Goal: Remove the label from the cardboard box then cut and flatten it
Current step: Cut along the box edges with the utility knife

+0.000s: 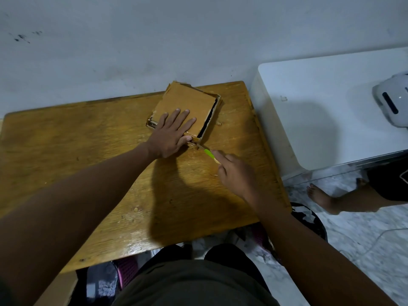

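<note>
Right hand (pixel 236 173) nearest, its grip pinching a green-handled cutter (pixel 208 153), blade at the cardboard box's (pixel 187 107) near corner. Left hand (pixel 172 135) presses flat, fingers spread, on the box, toward the counter's (pixel 88 151) far edge.

Wooden table (pixel 92 151), cardboard box (pixel 187 102) lying near its far edge

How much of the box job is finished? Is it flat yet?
Not flat yet. No label shows on the top of the cardboard box, so that part looks done, though other faces are hidden. Right now the left hand presses the box onto the wooden table, while the right hand works a green-handled cutter into the near corner. Cutting the remaining corners and flattening are left.
</note>
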